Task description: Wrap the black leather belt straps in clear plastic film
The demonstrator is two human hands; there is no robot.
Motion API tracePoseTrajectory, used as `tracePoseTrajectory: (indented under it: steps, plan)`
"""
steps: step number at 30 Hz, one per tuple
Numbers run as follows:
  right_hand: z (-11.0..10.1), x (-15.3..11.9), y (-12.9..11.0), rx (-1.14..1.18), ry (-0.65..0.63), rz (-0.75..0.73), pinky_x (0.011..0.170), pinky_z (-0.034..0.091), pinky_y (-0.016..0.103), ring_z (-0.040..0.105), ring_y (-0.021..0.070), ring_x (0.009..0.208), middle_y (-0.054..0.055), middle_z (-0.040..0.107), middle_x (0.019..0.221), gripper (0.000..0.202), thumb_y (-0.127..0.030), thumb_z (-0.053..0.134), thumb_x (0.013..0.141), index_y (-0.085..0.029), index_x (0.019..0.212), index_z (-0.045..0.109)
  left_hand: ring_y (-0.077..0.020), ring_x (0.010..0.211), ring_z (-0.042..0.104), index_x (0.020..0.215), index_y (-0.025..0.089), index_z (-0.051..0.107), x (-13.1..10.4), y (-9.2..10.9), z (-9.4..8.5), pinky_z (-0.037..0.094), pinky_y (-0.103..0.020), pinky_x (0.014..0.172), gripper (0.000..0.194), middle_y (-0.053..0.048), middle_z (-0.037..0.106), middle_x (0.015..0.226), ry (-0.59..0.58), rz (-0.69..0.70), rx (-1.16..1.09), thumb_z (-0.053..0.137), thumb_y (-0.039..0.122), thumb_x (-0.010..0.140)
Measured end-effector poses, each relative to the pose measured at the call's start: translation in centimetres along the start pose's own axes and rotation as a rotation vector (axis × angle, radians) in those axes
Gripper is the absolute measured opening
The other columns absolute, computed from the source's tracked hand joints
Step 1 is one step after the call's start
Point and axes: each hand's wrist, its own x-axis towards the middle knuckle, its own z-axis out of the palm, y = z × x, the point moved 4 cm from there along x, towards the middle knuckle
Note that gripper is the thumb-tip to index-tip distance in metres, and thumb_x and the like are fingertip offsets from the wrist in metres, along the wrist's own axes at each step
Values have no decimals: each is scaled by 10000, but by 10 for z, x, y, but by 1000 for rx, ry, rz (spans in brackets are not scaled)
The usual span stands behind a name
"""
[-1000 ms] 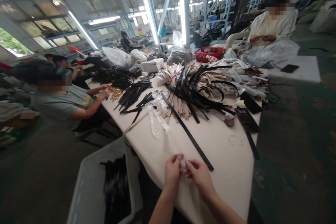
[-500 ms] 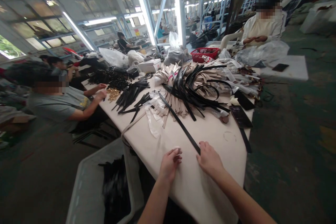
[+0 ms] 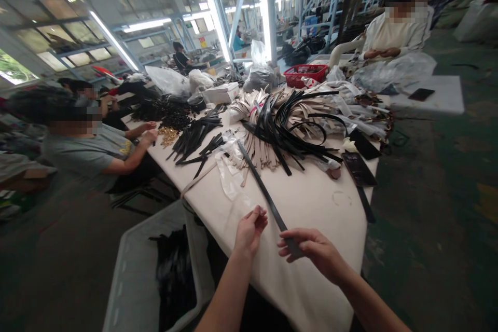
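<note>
A long black strap (image 3: 264, 191) runs from the pile on the table down toward me. My right hand (image 3: 311, 251) grips its near end between thumb and fingers, lifted a little off the tabletop. My left hand (image 3: 251, 228) is closed to the left of the strap, apart from it, with thumb and fingertips pressed together; whatever small thing may be in the pinch is too unclear to name. The strap's far end lies beside a clear plastic bag (image 3: 229, 179) and a fan of beige strips (image 3: 260, 153).
More black straps (image 3: 288, 129) lie curled over the beige bundle. A phone (image 3: 358, 168) lies by the table's (image 3: 327, 223) right edge. A white bin (image 3: 128, 270) holding dark strips stands below left. A co-worker (image 3: 105, 150) sits at left, near gold-coloured parts (image 3: 168, 136).
My right hand has gone from resting over the strap's near end to gripping and raising it. My left hand has shifted slightly upward, still pinched.
</note>
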Motion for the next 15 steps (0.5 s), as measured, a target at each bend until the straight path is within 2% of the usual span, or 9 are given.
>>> tracePoseTrajectory:
  steps: [2, 4, 6, 8, 11, 15]
  plan:
    - [0, 2, -10, -202, 83, -66, 870, 500, 425, 679, 270, 911, 101, 741, 964, 341, -433, 662, 832, -220, 1082, 752, -128, 685, 681, 869, 110, 725, -3, 2, 5, 561, -227, 643, 189, -94, 739, 858, 3, -8, -6, 799, 269, 798]
    - [1, 8, -20, -495, 235, -190, 932, 460, 415, 640, 271, 970, 91, 728, 975, 234, -421, 677, 838, -248, 950, 786, -133, 689, 682, 877, 110, 728, -7, 3, 10, 562, -231, 645, 193, -101, 742, 873, -6, -16, -5, 799, 272, 800]
    - [7, 16, -23, -672, 335, -281, 934, 442, 381, 619, 265, 1006, 86, 717, 1014, 199, -400, 651, 866, -249, 846, 779, -140, 709, 687, 879, 110, 729, -11, 4, 16, 564, -239, 658, 204, -109, 745, 898, -30, -12, -14, 802, 282, 796]
    - [13, 25, -16, -724, 359, -254, 827, 455, 329, 648, 232, 891, 66, 732, 921, 257, -382, 587, 915, -230, 778, 743, -144, 727, 689, 883, 111, 731, -15, 6, 21, 561, -241, 664, 220, -112, 747, 920, -52, -4, -23, 807, 296, 792]
    - [20, 35, -2, -725, 373, -134, 625, 411, 273, 620, 173, 614, 15, 692, 644, 380, -385, 503, 964, -203, 677, 675, -136, 713, 683, 878, 109, 734, -21, 9, 26, 546, -232, 649, 248, -106, 749, 907, -57, 4, -20, 822, 315, 773]
    - [27, 38, 5, -718, 373, -127, 564, 374, 249, 611, 156, 576, 7, 693, 623, 387, -402, 486, 970, -185, 726, 693, -147, 735, 682, 875, 99, 738, -24, 13, 29, 535, -234, 650, 291, -104, 748, 885, -53, 41, -23, 856, 322, 728]
